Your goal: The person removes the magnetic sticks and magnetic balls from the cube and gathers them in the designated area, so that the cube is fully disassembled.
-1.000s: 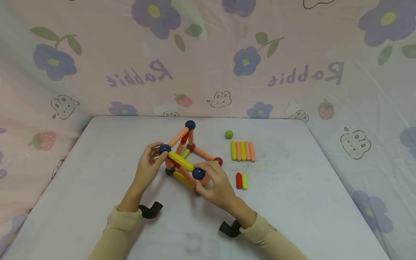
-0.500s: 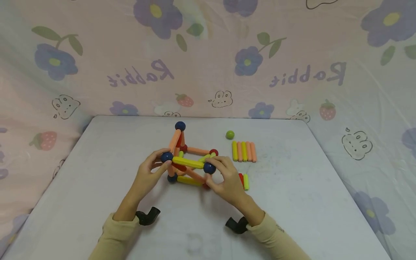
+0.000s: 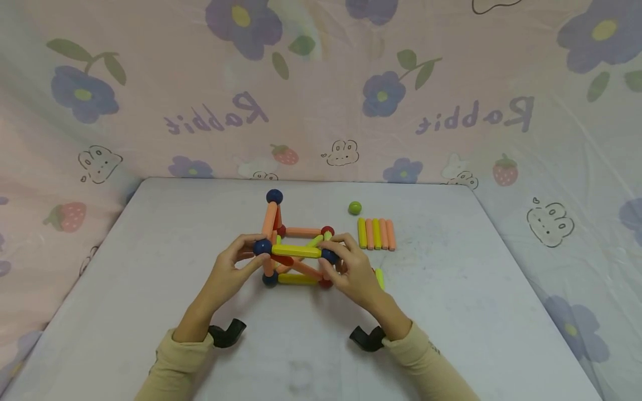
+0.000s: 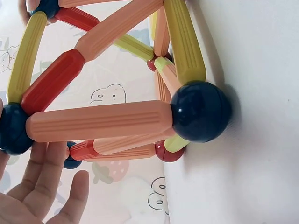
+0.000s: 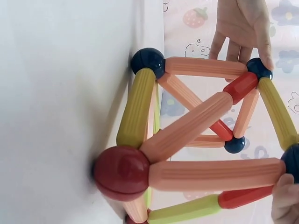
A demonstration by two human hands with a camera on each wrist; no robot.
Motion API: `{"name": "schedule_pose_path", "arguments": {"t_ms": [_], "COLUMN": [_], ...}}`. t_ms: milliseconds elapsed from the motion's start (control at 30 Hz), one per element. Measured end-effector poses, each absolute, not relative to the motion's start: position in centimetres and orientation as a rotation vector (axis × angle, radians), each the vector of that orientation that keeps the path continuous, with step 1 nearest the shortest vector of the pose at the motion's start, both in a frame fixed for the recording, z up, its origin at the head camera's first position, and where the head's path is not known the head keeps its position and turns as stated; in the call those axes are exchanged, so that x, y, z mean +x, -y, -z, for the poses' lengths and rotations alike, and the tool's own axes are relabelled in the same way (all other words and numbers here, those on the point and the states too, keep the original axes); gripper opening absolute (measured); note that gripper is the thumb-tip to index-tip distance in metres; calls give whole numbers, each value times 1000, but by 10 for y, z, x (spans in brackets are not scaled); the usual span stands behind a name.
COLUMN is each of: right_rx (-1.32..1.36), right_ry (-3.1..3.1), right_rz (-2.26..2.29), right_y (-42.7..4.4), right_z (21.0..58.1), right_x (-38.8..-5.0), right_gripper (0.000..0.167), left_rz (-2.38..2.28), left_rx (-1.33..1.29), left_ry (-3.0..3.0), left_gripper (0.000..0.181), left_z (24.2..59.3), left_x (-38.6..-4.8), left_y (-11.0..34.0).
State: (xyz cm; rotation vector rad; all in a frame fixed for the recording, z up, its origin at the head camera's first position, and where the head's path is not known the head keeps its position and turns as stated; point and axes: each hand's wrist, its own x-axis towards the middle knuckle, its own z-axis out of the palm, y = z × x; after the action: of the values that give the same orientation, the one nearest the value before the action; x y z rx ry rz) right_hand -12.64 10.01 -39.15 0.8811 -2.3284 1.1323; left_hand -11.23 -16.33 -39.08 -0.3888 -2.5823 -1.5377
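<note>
- In from the lower left comes the left hand [image 3: 229, 272], forearm slanting inward, thumb and fingers pinching the upper-left blue ball [image 3: 263, 248]; that grip looks meant to steady the corner.
- Below it, the lower blue ball [image 3: 270, 278] sits on the white surface [image 3: 165, 239], joined to the held one by a salmon upright [image 5: 205, 67].
- Centre stage, the ball-and-rod frame [image 3: 306, 269] stands left of the middle of the surface, its bottom corners probably taking most of the weight. Behind the left hand, the far blue ball [image 3: 274, 196] tops the back corner.
- Across the front, a yellow rod [image 3: 297, 251] spans hand to hand, roughly level; holding both ends likely keeps it from twisting.
- Over to the right hand [image 3: 357, 275]: forearm angled in from the lower right, fingers and thumb clamped on the upper-right blue ball [image 3: 329, 256], above the red ball [image 3: 326, 283]. A salmon rod [image 5: 215, 176] links those two, perhaps propping the corner.
- Beyond that hand, a loose green ball [image 3: 355, 208], then five rods [image 3: 377, 234] side by side, seemingly lined up for easy picking; a short lime rod [image 3: 379, 278] peeks out nearer.
</note>
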Motion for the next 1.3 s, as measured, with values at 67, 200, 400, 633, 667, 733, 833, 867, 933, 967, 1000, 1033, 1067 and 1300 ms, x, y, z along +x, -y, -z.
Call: {"name": "schedule_pose_path", "arguments": {"t_ms": [67,200,400,633,667,733,833,867,933,967,1000,1033,1067,1300], "right_rx": [893,907,930,874,868,863,868,871,872,868,866,861,857,822], "right_ry": [2333,2323,2281,2264,2253,2231,2216,2221,2235,2245,2254,2263,2270,2342], "right_rz": [-1140,-1154,-1127,-1114,-1108,-1095,-1076,-1070,-1060,-1051,-1047,-1041,-1036,-1009], "right_y": [-100,-99,-97,-94,-94,-94,-95,-95,-94,-94,-94,-94,-94,-94], "right_z": [391,393,394,396,397,398,398,398,397,396,396,395,394,389], "right_x": [-128,-132,-135,-137,-138,-138,-139,-140,-140,-140,-140,-141,-141,-140], "right_gripper": [24,20,21,25,26,27,28,28,28,29,29,29,28,27], "left_rz": [1542,1550,1555,1567,1565,1562,1556,1554,1554,1553,1552,1551,1550,1545], "left_rx": [-392,-400,-422,-436,-436,-432,-431,-431,-432,-435,-437,-438,-439,-443], "left_ry": [2578,2571,2548,2534,2535,2540,2539,2539,2535,2532,2530,2530,2530,2521], "left_gripper": [38,38,38,39,39,39,39,39,39,39,40,40,40,40], "left_z": [391,392,392,391,391,392,393,393,393,393,393,394,394,393], "left_x": [-112,-113,-113,-113,-113,-113,-113,-113,-113,-113,-113,-113,-113,-112], "left_y": [163,164,164,163,163,163,165,165,165,165,165,165,165,164]}}
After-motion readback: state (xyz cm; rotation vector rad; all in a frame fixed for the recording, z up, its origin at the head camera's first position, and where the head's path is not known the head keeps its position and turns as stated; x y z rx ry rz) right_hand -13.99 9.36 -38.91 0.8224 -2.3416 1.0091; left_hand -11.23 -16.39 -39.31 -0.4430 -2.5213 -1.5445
